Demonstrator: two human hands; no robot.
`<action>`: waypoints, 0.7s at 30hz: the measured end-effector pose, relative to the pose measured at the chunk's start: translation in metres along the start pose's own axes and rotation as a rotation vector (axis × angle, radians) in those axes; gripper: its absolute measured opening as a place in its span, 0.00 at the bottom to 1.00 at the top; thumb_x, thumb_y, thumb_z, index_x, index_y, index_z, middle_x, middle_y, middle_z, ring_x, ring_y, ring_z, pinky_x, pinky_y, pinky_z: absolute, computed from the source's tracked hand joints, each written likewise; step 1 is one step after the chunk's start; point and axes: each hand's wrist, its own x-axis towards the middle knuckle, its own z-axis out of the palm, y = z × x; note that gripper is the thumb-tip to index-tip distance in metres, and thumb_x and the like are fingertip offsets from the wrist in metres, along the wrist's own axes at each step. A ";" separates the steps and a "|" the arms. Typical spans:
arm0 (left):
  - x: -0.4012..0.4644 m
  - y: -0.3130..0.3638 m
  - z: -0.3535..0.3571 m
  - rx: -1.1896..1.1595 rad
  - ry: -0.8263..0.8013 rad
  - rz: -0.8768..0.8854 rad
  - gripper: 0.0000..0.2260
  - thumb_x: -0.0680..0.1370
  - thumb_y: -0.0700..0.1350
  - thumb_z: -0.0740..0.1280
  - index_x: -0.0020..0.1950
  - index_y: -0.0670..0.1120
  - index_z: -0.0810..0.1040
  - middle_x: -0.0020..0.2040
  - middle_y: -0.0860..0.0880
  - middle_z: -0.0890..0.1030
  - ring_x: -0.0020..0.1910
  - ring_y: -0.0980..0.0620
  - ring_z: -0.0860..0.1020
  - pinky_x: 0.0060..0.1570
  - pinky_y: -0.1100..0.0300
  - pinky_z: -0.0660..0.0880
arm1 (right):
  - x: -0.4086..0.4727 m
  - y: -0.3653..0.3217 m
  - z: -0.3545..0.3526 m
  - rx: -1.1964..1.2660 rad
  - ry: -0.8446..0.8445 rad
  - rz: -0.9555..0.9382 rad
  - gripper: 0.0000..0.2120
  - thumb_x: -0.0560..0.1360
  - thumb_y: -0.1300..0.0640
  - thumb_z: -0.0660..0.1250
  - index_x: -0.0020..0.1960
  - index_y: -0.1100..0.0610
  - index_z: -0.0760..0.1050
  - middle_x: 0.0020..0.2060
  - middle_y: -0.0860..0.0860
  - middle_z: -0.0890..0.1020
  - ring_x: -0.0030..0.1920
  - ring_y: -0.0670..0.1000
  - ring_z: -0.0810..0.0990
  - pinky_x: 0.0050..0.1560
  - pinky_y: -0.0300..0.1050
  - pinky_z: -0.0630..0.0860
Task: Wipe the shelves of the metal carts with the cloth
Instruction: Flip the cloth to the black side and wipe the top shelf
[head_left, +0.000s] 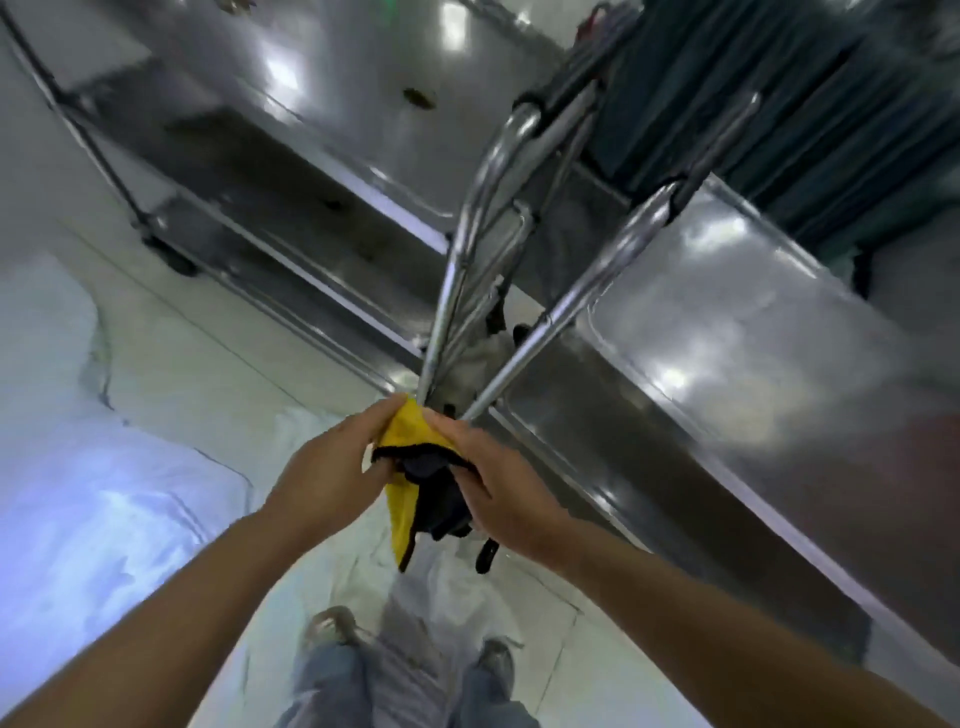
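- Holding the cloth (402, 436) bunched between them, left hand (332, 467) and right hand (498, 483) both pinch it.
- Soft, light, floppy: it looks best gripped folded into a pad.

The cloth (410, 441) is bright yellow with a black underside and black edging. At twelve and three o'clock, the metal carts (727, 332) are silver-grey steel with white glare patches. The curtain (810, 104) at one o'clock is dark teal. The floor (218, 364) is pale cream tile; the sheet (78, 493) at nine o'clock is white-blue. The jeans (332, 686) at six o'clock are faded blue.
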 end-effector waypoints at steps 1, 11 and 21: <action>-0.004 0.011 -0.028 -0.024 0.063 -0.020 0.28 0.77 0.46 0.67 0.74 0.58 0.62 0.61 0.56 0.77 0.57 0.50 0.77 0.48 0.57 0.72 | 0.005 -0.026 -0.009 -0.011 0.010 -0.007 0.22 0.82 0.61 0.55 0.74 0.48 0.64 0.67 0.49 0.74 0.65 0.48 0.73 0.65 0.38 0.69; -0.010 0.112 -0.230 -0.584 0.253 -0.190 0.09 0.80 0.45 0.60 0.49 0.50 0.80 0.46 0.48 0.83 0.48 0.48 0.81 0.48 0.52 0.79 | 0.061 -0.222 -0.086 -0.168 0.055 -0.221 0.24 0.81 0.59 0.58 0.75 0.47 0.61 0.71 0.45 0.69 0.70 0.47 0.67 0.69 0.39 0.64; 0.055 0.135 -0.300 -0.693 0.330 -0.257 0.09 0.79 0.40 0.56 0.48 0.42 0.75 0.44 0.38 0.77 0.43 0.42 0.78 0.48 0.39 0.78 | 0.120 -0.256 -0.128 0.036 0.007 -0.192 0.25 0.74 0.56 0.71 0.68 0.43 0.72 0.59 0.38 0.78 0.58 0.36 0.76 0.61 0.36 0.72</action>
